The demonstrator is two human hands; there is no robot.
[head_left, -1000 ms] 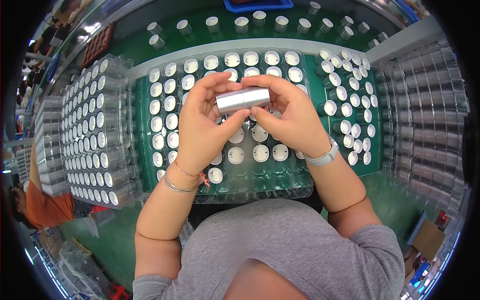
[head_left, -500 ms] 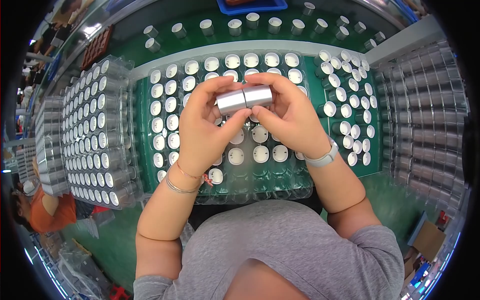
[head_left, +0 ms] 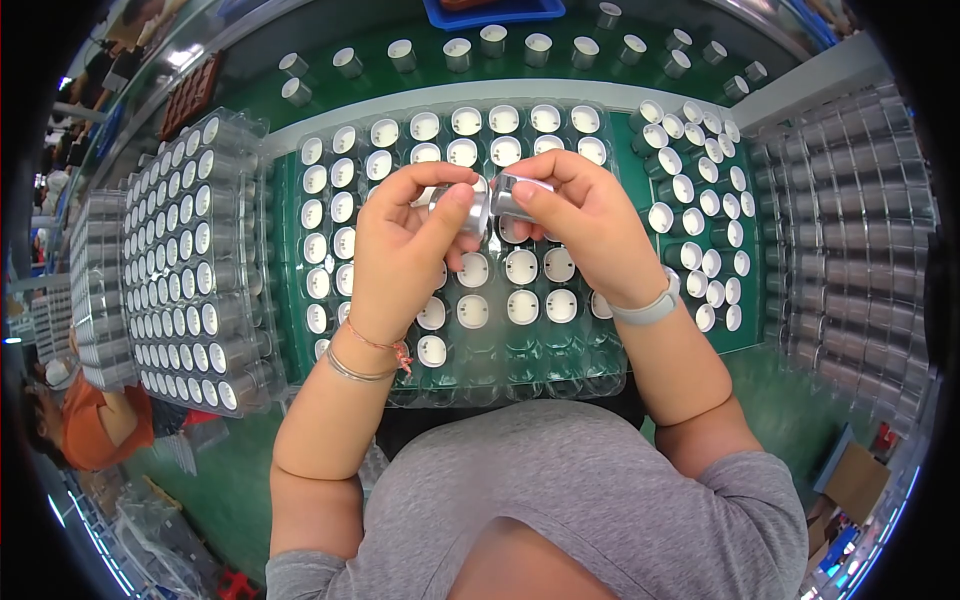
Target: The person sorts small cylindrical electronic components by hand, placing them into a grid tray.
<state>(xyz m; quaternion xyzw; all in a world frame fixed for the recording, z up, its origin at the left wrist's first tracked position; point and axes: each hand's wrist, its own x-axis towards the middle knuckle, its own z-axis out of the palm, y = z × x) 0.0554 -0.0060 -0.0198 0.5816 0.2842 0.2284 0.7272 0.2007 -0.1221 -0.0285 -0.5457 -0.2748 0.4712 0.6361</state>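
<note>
We cannot see the tray cells under the two hands — the knuckles and wrists cover the middle of the clear plastic tray (head_left: 352, 372), and the person's grey shirt hides its near edge. The left hand (head_left: 405, 250) grips one short silver cylinder (head_left: 466, 210) between thumb and fingers; the right hand (head_left: 585, 220) grips a second silver cylinder (head_left: 512, 196) the same way. The two pieces sit end to end above the tray centre, close together; whether they touch we cannot tell.

Around them: the tray holds rows of white-topped cups (head_left: 520, 266), with some near cells bare. A second filled tray (head_left: 185, 260) lies to the left, tilted. Loose cups (head_left: 690, 215) cluster on the green table (head_left: 250, 490) at right, beside stacked trays of cylinders (head_left: 850, 240) seen side-on. More cups line the far edge below a blue bin (head_left: 500, 12), cut off at the top. A person in orange (head_left: 85, 430) shows at lower left — bent by the lens. A cardboard box (head_left: 862, 482) sits at lower right.
</note>
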